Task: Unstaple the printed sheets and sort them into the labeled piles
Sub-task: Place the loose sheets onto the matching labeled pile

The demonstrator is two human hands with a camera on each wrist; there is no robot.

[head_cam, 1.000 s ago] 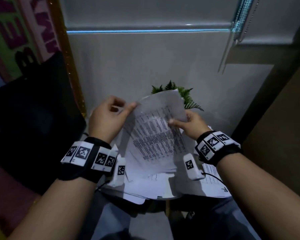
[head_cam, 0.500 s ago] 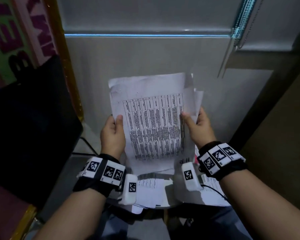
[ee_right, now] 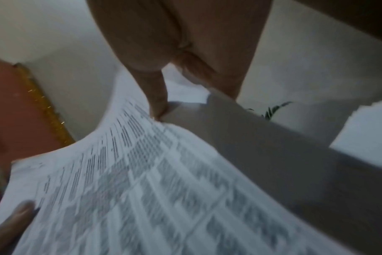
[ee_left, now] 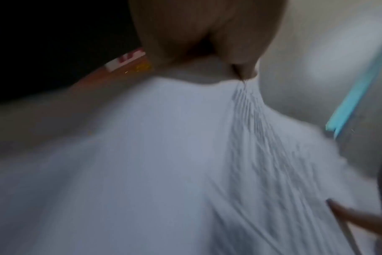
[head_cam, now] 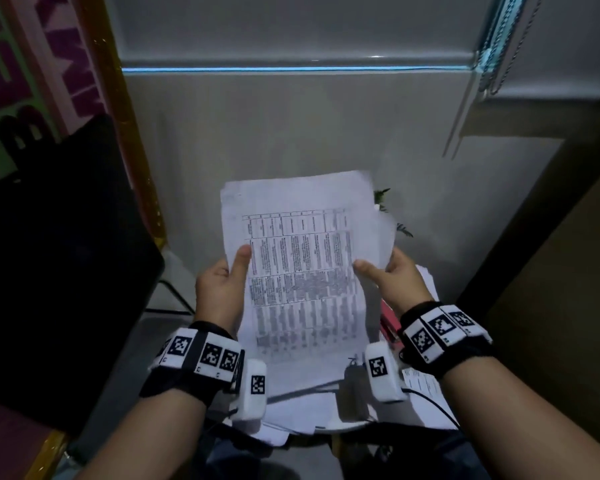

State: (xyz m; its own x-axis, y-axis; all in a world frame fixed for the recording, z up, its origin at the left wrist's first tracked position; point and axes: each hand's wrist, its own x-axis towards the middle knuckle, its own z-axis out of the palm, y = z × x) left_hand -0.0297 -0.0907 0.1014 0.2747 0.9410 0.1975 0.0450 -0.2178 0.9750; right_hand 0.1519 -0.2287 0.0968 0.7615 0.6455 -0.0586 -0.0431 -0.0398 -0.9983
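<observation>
I hold a bundle of printed sheets (head_cam: pixel 300 271) upright in front of me, its top page filled with a table of small text. My left hand (head_cam: pixel 222 289) grips the left edge, thumb on the front of the page. My right hand (head_cam: pixel 392 275) pinches the right edge, thumb on the printed face (ee_right: pixel 142 172). The left wrist view shows the blank back of the sheets (ee_left: pixel 164 155), fanned at the pinched edge. More printed sheets (head_cam: pixel 302 410) lie in loose piles on the small table below. No staple is visible.
A dark chair back (head_cam: pixel 59 258) stands close on the left. A grey wall (head_cam: pixel 291 133) is right behind the table. A green plant (head_cam: pixel 383 199) peeks out behind the sheets. A red object (head_cam: pixel 388 323) lies under my right wrist, beside another paper pile (head_cam: pixel 426 278).
The bundle went from bent and half-folded to flat and upright between both hands, then sank slightly lower. My left hand shifted from the top corner to the left edge.
</observation>
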